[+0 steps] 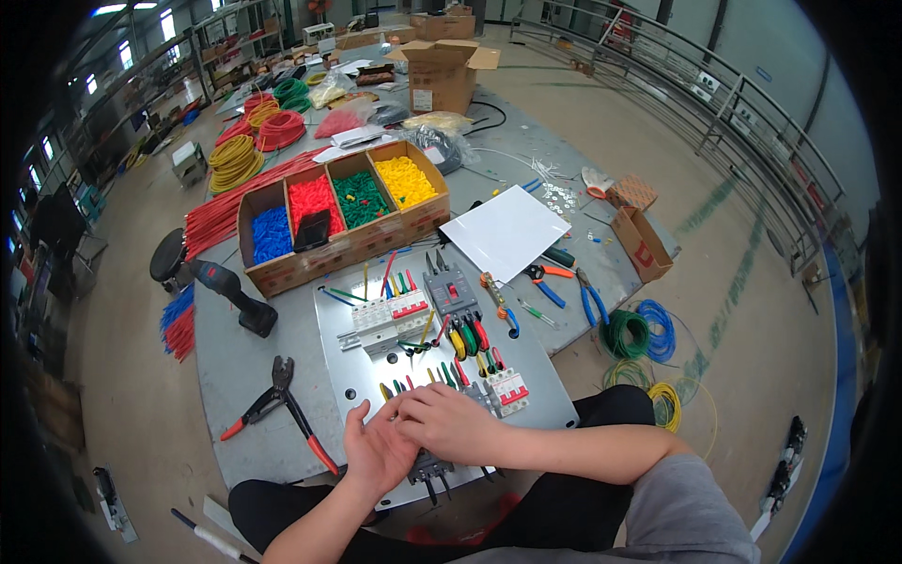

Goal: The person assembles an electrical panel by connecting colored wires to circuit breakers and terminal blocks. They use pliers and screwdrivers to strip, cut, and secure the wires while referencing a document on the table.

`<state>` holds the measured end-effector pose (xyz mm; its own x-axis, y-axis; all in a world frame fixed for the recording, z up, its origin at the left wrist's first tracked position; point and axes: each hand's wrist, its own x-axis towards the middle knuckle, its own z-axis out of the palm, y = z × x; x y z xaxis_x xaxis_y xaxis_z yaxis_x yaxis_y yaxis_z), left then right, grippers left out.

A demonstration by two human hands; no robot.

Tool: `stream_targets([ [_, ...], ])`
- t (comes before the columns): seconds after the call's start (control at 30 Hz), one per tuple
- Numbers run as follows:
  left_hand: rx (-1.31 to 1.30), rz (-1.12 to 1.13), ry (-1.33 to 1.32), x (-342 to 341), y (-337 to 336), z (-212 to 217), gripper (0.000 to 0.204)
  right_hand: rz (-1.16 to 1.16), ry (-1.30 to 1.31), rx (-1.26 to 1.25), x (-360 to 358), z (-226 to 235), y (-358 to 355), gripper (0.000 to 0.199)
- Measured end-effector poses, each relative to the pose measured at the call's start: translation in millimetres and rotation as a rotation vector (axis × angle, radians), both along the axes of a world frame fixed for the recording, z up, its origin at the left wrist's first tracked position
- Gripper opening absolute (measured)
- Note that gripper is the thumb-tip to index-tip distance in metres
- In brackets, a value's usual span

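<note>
My left hand [380,449] is palm up over the near part of a metal mounting plate [345,343], thumb apart and fingers stretched beneath the other hand. Across it lies my right hand [440,419], fingers curled together against the left fingers; anything between them is hidden. Beyond them, the plate carries a row of white circuit breakers [387,320] with red switches and a grey moulded-case breaker [454,293] with coloured wires. A small white breaker [508,390] sits to the right of my hands. A dark breaker [429,468] shows partly below them.
Left of the plate lie crimping pliers [282,395] and a cordless drill [235,299]. Behind it stands a divided cardboard box [329,246] of coloured caps with a black phone [313,230] on it. A white sheet [505,231], wire strippers [548,282] and pliers [590,296] are at the right.
</note>
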<state>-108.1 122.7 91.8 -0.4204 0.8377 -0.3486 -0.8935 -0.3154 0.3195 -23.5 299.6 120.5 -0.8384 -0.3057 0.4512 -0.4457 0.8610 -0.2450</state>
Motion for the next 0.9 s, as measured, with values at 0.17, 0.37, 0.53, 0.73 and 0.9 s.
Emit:
stream_targets([
  [0.17,-0.006,0.0,0.052,-2,0,-6,0.068,-0.067,-0.239,0.03,5,7,0,0.018],
  [0.37,-0.017,-0.047,0.389,-1,9,-8,0.07,-0.238,-0.498,-0.174,-17,15,39,0.016],
  [0.53,-0.282,0.051,0.947,-23,-2,-38,0.041,-0.61,-0.413,-0.561,-30,41,155,0.024],
  [0.73,-0.595,0.007,1.379,-27,11,-45,0.002,-0.837,-0.695,-0.664,-33,-8,253,0.017],
  [0.9,-0.498,0.082,1.92,-26,25,-39,0.009,-0.759,-0.679,-0.573,-40,-48,255,0.019],
])
